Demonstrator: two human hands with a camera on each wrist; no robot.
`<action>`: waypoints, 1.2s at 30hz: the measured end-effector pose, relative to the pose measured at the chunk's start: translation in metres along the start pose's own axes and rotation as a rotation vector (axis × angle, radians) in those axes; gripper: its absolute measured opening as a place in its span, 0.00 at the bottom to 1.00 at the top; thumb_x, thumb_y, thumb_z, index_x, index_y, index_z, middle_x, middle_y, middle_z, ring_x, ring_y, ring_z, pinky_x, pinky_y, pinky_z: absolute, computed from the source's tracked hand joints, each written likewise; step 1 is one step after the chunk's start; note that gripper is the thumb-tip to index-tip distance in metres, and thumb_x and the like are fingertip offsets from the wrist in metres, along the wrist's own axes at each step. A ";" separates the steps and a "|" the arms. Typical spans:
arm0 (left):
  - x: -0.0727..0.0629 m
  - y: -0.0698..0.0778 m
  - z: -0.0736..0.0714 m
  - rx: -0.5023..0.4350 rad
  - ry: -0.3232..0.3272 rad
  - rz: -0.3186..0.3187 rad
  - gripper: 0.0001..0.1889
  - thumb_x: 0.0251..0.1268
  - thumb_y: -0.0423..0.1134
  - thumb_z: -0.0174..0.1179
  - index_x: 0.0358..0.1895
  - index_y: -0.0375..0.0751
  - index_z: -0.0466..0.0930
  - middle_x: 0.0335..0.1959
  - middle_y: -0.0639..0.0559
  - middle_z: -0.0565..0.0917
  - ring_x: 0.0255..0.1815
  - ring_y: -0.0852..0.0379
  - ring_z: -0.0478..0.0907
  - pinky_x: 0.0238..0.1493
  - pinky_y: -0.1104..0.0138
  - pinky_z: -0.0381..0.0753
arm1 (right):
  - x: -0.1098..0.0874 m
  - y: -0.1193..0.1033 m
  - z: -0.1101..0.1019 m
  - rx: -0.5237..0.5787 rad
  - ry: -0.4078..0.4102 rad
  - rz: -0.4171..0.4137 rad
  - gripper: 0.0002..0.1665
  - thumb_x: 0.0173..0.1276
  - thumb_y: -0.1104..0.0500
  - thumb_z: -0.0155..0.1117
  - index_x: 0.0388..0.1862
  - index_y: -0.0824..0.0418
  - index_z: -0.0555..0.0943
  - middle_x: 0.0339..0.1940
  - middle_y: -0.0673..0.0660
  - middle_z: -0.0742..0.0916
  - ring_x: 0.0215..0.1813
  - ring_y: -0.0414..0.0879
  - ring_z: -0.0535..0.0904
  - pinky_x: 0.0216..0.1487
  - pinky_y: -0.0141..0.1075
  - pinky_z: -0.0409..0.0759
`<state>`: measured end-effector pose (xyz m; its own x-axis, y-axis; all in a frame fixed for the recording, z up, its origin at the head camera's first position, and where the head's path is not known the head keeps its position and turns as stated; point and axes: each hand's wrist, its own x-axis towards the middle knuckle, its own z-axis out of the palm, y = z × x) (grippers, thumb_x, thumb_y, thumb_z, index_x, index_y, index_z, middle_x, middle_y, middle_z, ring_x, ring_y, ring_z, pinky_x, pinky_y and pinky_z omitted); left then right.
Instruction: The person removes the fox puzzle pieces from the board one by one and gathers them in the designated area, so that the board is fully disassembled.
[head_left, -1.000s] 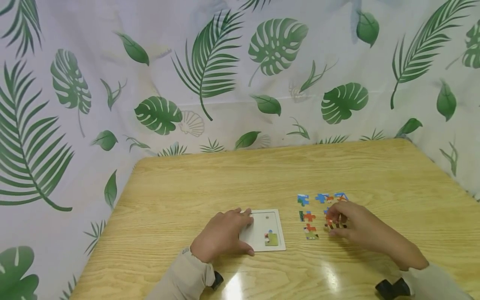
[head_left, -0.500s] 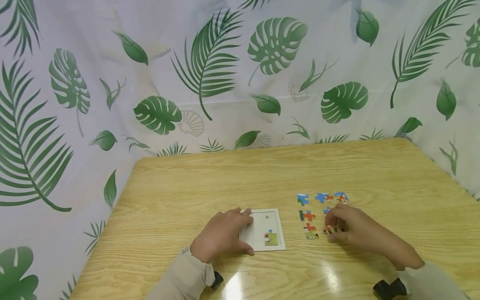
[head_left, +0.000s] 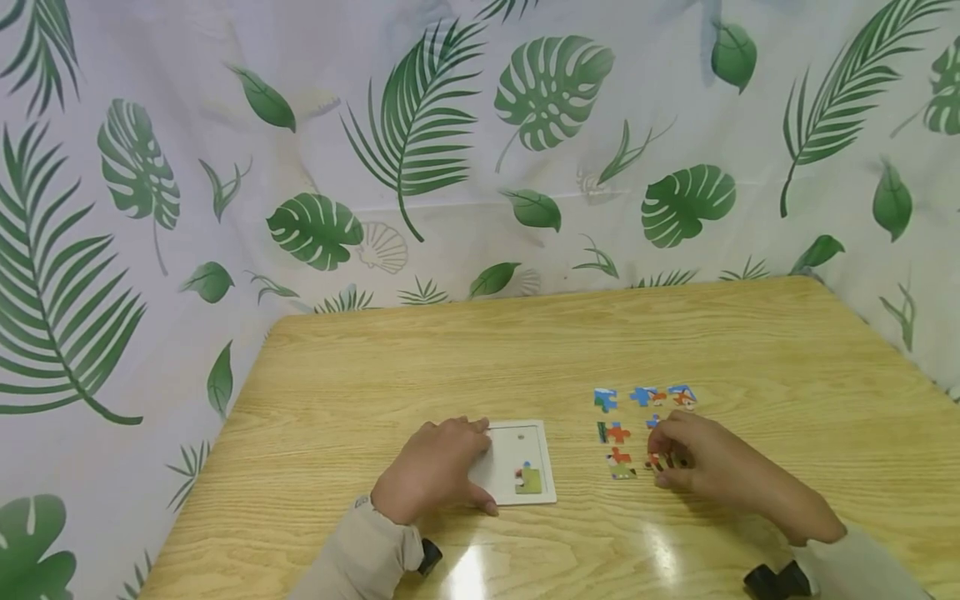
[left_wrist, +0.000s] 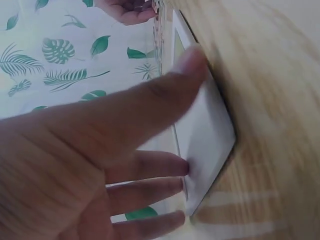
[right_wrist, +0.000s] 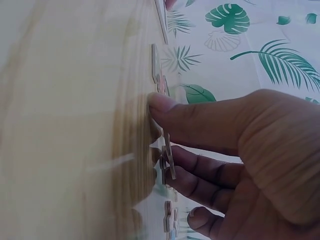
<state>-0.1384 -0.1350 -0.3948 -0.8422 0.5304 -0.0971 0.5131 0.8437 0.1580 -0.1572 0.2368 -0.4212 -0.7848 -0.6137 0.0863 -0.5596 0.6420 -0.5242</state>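
Note:
My left hand grips a shallow white puzzle tray, thumb at the near edge and fingers toward the far edge. One green jigsaw piece lies in the tray's near right corner. The left wrist view has the thumb crossing over the tray. To the right, my right hand pinches a jigsaw piece with dark stripes between thumb and fingers, low over the table. In the right wrist view this piece appears edge-on and tilted, partly hidden by the thumb.
Several loose jigsaw pieces lie in rows left of and beyond the right hand, among them a blue and green one, a fox-face one and a red one. A leaf-print curtain stands behind the wooden table.
The left hand and the tray have shifted slightly left, with the green piece still in it. The right hand has moved slightly left and closed its fingertips on the striped piece.

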 end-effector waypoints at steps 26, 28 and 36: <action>0.006 0.002 0.008 -0.050 -0.022 0.023 0.38 0.49 0.62 0.77 0.67 0.53 0.83 0.75 0.50 0.71 0.75 0.43 0.68 0.64 0.44 0.77 | 0.036 -0.033 0.014 -0.015 0.065 -0.192 0.13 0.68 0.58 0.75 0.48 0.59 0.82 0.41 0.48 0.81 0.37 0.40 0.73 0.35 0.32 0.78; 0.006 0.002 0.008 -0.049 -0.026 0.021 0.38 0.50 0.62 0.77 0.67 0.53 0.83 0.75 0.50 0.71 0.75 0.43 0.69 0.63 0.44 0.77 | 0.044 -0.039 0.018 -0.028 0.059 -0.213 0.13 0.68 0.59 0.75 0.47 0.60 0.82 0.40 0.49 0.81 0.35 0.40 0.73 0.34 0.32 0.77; 0.006 0.002 0.007 -0.042 -0.043 0.002 0.39 0.50 0.63 0.77 0.68 0.54 0.82 0.76 0.51 0.70 0.76 0.43 0.68 0.65 0.43 0.76 | 0.070 -0.068 0.028 -0.015 -0.039 -0.185 0.14 0.70 0.57 0.73 0.51 0.60 0.84 0.47 0.51 0.85 0.41 0.43 0.79 0.41 0.36 0.81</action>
<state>-0.1411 -0.1292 -0.4019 -0.8329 0.5357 -0.1387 0.5063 0.8389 0.1997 -0.1666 0.1381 -0.4032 -0.6570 -0.7395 0.1467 -0.6979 0.5230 -0.4892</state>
